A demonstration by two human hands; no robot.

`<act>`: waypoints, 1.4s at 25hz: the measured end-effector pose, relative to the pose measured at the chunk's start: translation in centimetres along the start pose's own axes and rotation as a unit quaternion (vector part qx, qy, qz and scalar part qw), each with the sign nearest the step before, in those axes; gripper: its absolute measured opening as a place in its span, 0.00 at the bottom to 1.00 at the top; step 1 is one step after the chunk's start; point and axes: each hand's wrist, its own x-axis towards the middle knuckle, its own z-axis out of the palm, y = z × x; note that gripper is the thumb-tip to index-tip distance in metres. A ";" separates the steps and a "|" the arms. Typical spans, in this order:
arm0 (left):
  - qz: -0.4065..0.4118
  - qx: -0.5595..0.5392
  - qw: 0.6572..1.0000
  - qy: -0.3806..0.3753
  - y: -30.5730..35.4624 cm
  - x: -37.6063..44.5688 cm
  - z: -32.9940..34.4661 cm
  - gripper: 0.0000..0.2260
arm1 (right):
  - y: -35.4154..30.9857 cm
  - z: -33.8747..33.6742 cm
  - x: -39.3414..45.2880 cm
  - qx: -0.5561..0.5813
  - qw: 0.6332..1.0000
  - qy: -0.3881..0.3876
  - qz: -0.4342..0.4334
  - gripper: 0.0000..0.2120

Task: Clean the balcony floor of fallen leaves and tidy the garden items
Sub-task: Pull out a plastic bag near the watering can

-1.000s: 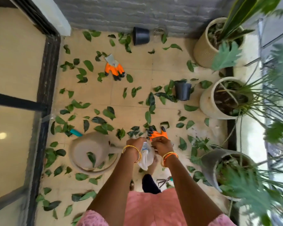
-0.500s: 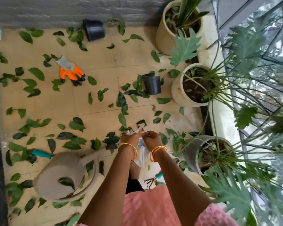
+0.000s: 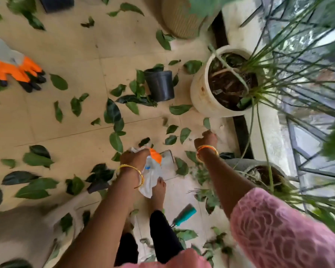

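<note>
Scanning left to right. Upper left of frame: one orange glove (image 3: 17,68) lies flat on the balcony floor (image 3: 81,53), well apart from the person. Fallen leaves (image 3: 37,159) are scattered over most of the floor, thickest at left and centre. Lower left: a blurred grey-brown vessel (image 3: 21,235), identity uncertain.

Centre: left hand (image 3: 134,156) has its grip closed around a bunched white plastic bag (image 3: 150,178), with a second orange glove (image 3: 155,154) pinched in the same hold. Bare foot (image 3: 160,192) directly beneath, touching the bag's lower edge. A teal-handled hand tool (image 3: 184,214) lies just beside the leg.

Right of centre: right hand (image 3: 207,139) is curled, reaching toward the floor near the white planter (image 3: 201,97); cannot tell whether its grip holds anything. A small black pot (image 3: 160,86) lies tipped among leaves, just left of the planter.

Risks, as judged:
- Glove held together with the bag; one-handed hold may let it slip.
- Bag mouth bunched shut; leaves will not go in until reopened, likely needing both hands.
- Bare foot near the tool's metal end; stepping back could cause injury.
- Loose leaves underfoot: slip hazard.
- Right arm reaching low may brush the planter's long stems.
</note>
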 end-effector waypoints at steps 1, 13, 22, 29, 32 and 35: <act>0.008 0.001 1.000 -0.003 -0.3 2.6 1.0 0.12 | 1.3 1.4 3.4 -0.048 0.999 -0.012 0.008 0.21; 0.023 0.048 0.998 -0.014 -2.9 16.8 8.7 0.10 | 12.0 7.7 19.4 -0.168 0.975 0.147 -0.006 0.16; 0.025 0.074 0.997 -0.008 -3.2 9.5 5.3 0.11 | 7.8 6.0 9.2 -0.039 0.991 0.128 -0.028 0.18; 0.005 0.027 0.999 -0.022 -2.9 0.1 -0.7 0.12 | 0.5 6.8 -9.0 -0.021 0.962 -0.026 -0.272 0.09; -0.010 -0.053 0.998 -0.007 -3.9 -2.8 -3.3 0.13 | -1.5 7.2 -14.9 0.062 0.939 -0.017 -0.338 0.14; -0.035 -0.183 0.982 0.015 -4.6 -5.0 -6.8 0.12 | -4.1 6.9 -19.2 0.097 0.964 -0.130 -0.212 0.08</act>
